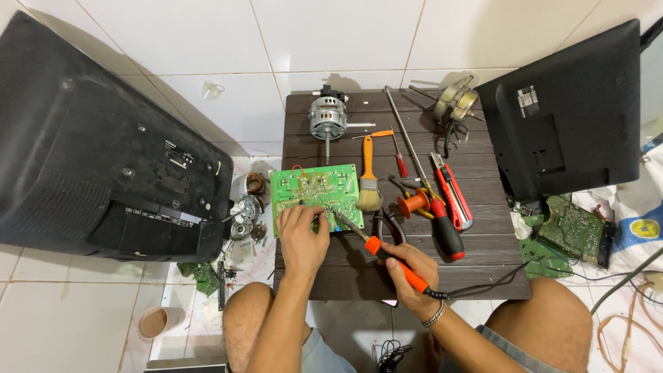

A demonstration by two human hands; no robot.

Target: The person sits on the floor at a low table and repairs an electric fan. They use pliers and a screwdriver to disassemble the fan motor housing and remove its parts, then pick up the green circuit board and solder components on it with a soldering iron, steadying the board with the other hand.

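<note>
Bare knees frame the bottom of the view, and between them 2 forearms reach up to a low dark wooden table (483, 269). On its left part lies a green circuit board (314, 193), solder side up. The left hand (302, 238) rests on the board's lower edge with its fingers curled, pinning it down. The right hand (407, 273), a bracelet at its wrist, is closed around the orange handle of a soldering iron (383, 252), and the iron's tip touches the board near its lower right corner.

Just right of the board lie a paintbrush (368, 179), a small red spool (413, 203), a red screwdriver (445, 231) and a red utility knife (452, 190). A grey motor (327, 117) stands at the table's far edge. 2 black monitors, 1 left (103, 159) and 1 right (570, 114), lean by the tiled wall.
</note>
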